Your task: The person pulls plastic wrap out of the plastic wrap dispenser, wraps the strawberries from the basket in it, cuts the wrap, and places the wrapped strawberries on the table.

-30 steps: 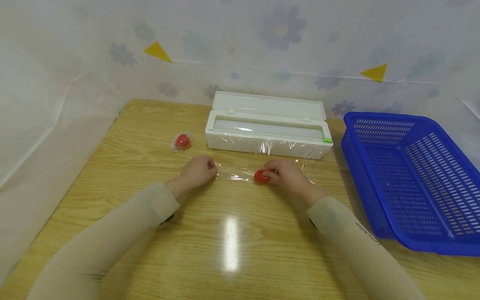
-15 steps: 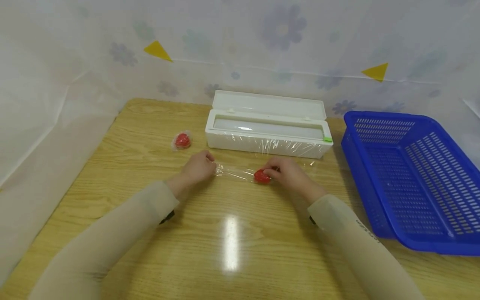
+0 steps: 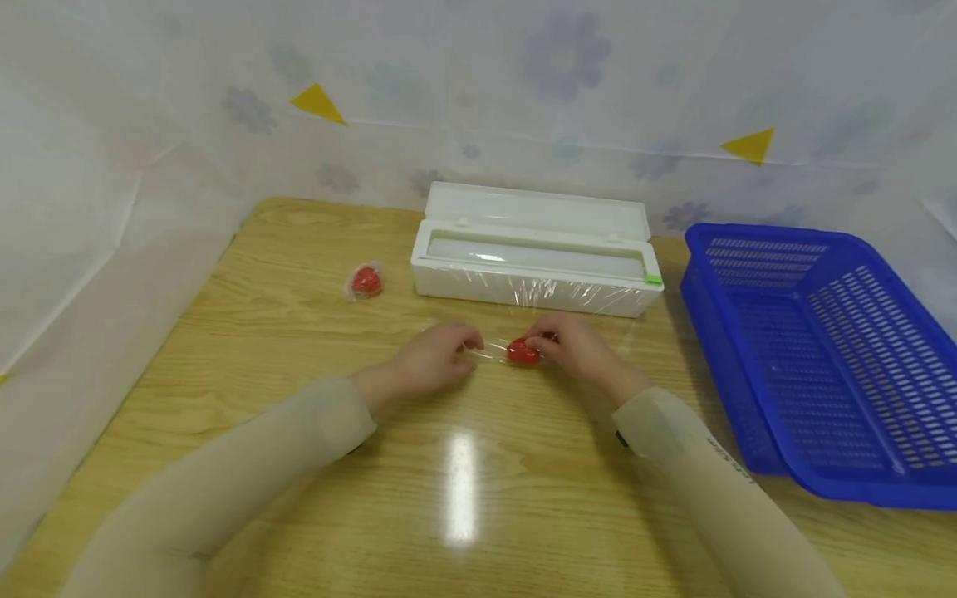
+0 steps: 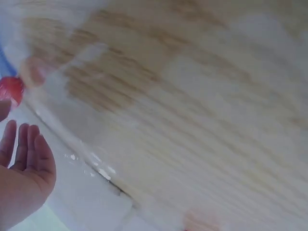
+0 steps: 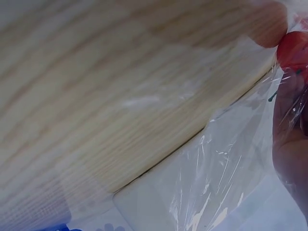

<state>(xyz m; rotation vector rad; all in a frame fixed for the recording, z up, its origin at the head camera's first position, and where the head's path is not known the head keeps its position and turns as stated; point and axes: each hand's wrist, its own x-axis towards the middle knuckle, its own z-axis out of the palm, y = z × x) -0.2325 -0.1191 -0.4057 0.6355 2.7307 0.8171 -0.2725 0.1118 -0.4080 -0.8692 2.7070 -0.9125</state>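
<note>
- Right hand (image 3: 576, 350): fingertips pinched on the red ball (image 3: 522, 352), pinning it on the film (image 3: 489, 349), just in front of the dispenser (image 3: 535, 259).
- Left hand (image 3: 437, 364): fingers curled on the film's left end, close beside the ball; wrist view too blurred to confirm the grip.
- Best done, by judgement: keep ball pinned, draw film snug over the top, avoid bunching or sticking to itself.
- Risk: thin film, likely to cling to fingers or tear if tugged hard.
- Surface (image 3: 463, 498): pale wood grain, glare spot near centre.
- Wrapped ball (image 3: 365, 281) left of dispenser, apart.
- Blue basket (image 3: 822, 349) at right.
- Floral sheeting with yellow triangles (image 3: 317, 102) behind.
</note>
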